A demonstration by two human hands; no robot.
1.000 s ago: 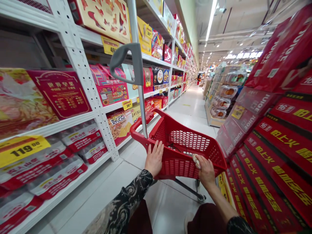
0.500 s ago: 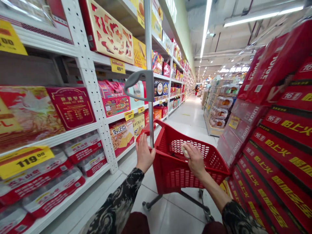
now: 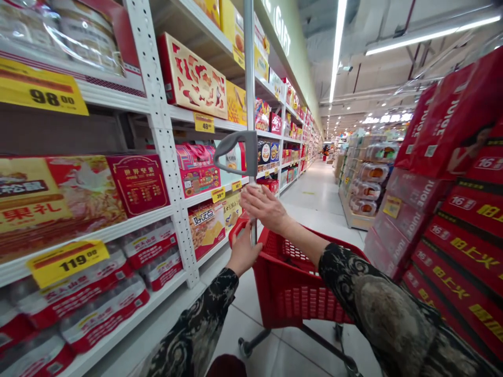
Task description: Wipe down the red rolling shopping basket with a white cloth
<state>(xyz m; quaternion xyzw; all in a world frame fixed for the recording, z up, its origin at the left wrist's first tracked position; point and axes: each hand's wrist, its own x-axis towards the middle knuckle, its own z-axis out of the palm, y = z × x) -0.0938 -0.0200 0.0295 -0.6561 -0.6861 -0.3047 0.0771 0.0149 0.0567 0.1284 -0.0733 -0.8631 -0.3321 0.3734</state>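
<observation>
Red plastic mesh makes up the cart point(image 3: 298, 283), which is seen on the aisle floor point(image 3: 310, 204) just ahead of the person, between the shelves point(image 3: 129, 224) on the left and stacked cartons point(image 3: 463, 225) on the right. A metal pole point(image 3: 250, 78) rises from its near left corner, with a grey handle point(image 3: 236, 152) fixed part-way up. Half a second ago the right hand point(image 3: 264, 207) was laid on the near rim with a pale wad under it. It has since been raised to the pole, just below the handle, fingers together and laid across the metal. Whether they are closed round it, and whether the wad is still held, cannot be told. The left hand point(image 3: 243, 254) has been kept at the pole's foot, thumb up along it, fingers hidden. Attention seems to have been shifted from rim to pole.
</observation>
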